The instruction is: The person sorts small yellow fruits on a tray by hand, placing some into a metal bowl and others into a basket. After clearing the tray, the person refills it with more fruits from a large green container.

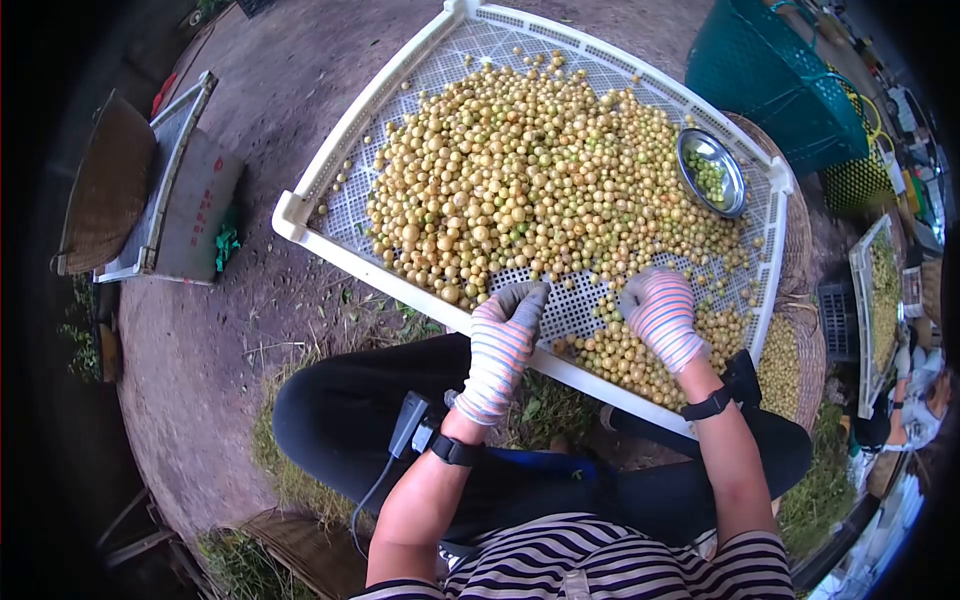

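Observation:
A white mesh tray (372,270) carries a large heap of small round yellow-green fruits (520,170). Over its near edge is my left hand (510,320), in a striped glove with grey fingertips, its fingers pressed together; whatever they may hold is too small to make out. My right hand (660,307), gloved the same way, curls over the fruits right of a bare patch of mesh (572,305), and its fingertips are hidden. A round metal bowl (739,195) with small green fruits (708,178) rests on the heap at the tray's right side.
Teal basket (770,85) at upper right, beside a wicker basket (800,230). A crate (205,205) and woven basket (110,185) stand at left. Another fruit tray (865,330) and a co-worker's arm (900,395) are at far right. Grass lies below my legs.

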The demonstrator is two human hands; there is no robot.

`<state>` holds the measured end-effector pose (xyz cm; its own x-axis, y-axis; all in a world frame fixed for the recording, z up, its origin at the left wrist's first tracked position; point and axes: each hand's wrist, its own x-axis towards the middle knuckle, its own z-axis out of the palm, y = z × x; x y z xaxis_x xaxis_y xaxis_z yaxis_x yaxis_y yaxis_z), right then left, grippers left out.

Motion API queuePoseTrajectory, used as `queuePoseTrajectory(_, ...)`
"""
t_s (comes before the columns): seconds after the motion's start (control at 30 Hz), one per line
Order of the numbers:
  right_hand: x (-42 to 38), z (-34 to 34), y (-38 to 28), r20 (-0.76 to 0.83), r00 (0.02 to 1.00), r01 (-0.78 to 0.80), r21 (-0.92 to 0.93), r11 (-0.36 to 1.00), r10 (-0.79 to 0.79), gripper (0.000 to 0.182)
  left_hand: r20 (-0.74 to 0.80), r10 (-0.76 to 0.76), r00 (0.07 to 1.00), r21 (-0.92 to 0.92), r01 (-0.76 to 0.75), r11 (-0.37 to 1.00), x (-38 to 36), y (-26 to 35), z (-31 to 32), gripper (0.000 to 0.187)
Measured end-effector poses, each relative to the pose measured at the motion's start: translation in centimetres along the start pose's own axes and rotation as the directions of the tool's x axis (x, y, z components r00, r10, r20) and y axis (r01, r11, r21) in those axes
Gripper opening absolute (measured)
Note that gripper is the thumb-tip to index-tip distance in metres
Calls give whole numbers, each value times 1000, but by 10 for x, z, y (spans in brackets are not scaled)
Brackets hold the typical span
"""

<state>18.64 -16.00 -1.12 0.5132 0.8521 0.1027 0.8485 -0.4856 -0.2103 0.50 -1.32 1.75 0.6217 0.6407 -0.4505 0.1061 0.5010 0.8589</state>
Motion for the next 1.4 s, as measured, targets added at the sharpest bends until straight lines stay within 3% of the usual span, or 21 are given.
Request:
queuePoseTrajectory(0.17,-5,-12,14,-50,986,-137,309,941,160,14,20,-30,999,-10,30,1000,1,-2,1,20)
queuePoseTrajectory(0.2,-1,-17,11,-44,985,-147,283,948,166,14,25,-34,999,1,34,999,0,-1,2,21)
queuePoseTrajectory(0.33,17,-12,6,-53,995,90,73,993,-87,11,37,-33,999,20,32,999,1,-4,3,21)
queuePoseTrajectory(0.47,28,8,6,40,996,89,-93,992,-85,9,26,-35,999,25,35,999,1,-3,5,21)
queuePoseTrajectory(0.57,22,12,8,-38,999,-9,173,985,16,11,62,-30,998,6,29,1000,2,-5,5,23)
queuePoseTrajectory(0.63,16,0,-4,27,992,-124,372,920,123,9,108,2,994,-33,2,999,4,-12,7,26)
queuePoseTrajectory(0.67,13,-9,-10,77,986,-165,469,868,146,9,131,2,991,55,-9,998,7,-18,6,35)
queuePoseTrajectory(0.7,9,-17,-16,129,978,-209,557,804,166,8,146,83,986,273,-121,954,6,-22,10,41)
queuePoseTrajectory(0.73,5,-24,-23,152,977,-210,592,778,147,9,221,143,965,557,-245,794,2,-13,12,44)
queuePoseTrajectory(0.77,1,-26,-28,153,983,-173,592,787,101,9,313,173,934,765,-355,537,-1,-4,15,47)
queuePoseTrajectory(0.8,-3,-28,-33,152,987,-138,589,796,58,10,415,368,832,747,-542,385,-2,-12,18,49)
queuePoseTrajectory(0.83,-7,-29,-37,149,989,-103,585,805,18,10,525,385,759,735,-632,245,0,-17,18,47)
queuePoseTrajectory(0.9,-14,-26,-39,73,997,-44,560,827,3,9,575,329,749,754,-641,142,-4,-22,19,33)
queuePoseTrajectory(0.97,-29,-23,-42,83,984,-172,655,736,156,8,620,275,735,760,-649,22,-5,-20,19,20)
queuePoseTrajectory(1.03,-44,-34,-51,15,978,-164,676,718,208,9,597,326,733,772,-635,14,-4,-28,18,16)
queuePoseTrajectory(1.1,-66,-54,-68,242,968,-201,559,805,74,15,600,298,742,772,-635,26,-2,-28,14,18)
queuePoseTrajectory(1.17,-93,-55,-77,550,831,-142,346,928,-78,20,582,247,775,785,-614,78,-3,-22,14,22)
queuePoseTrajectory(1.2,-102,-54,-76,493,864,-96,364,926,-105,20,573,221,789,790,-604,106,-4,-19,16,24)
queuePoseTrajectory(1.3,-96,-52,-44,263,963,-177,424,889,66,18,508,207,836,815,-544,196,-10,-10,20,31)
queuePoseTrajectory(1.37,-82,-52,-14,70,972,-236,314,920,225,18,475,217,853,820,-519,243,-8,-13,20,34)
queuePoseTrajectory(1.4,-79,-54,1,88,971,-239,262,935,224,17,455,220,863,821,-502,271,-8,-13,21,33)
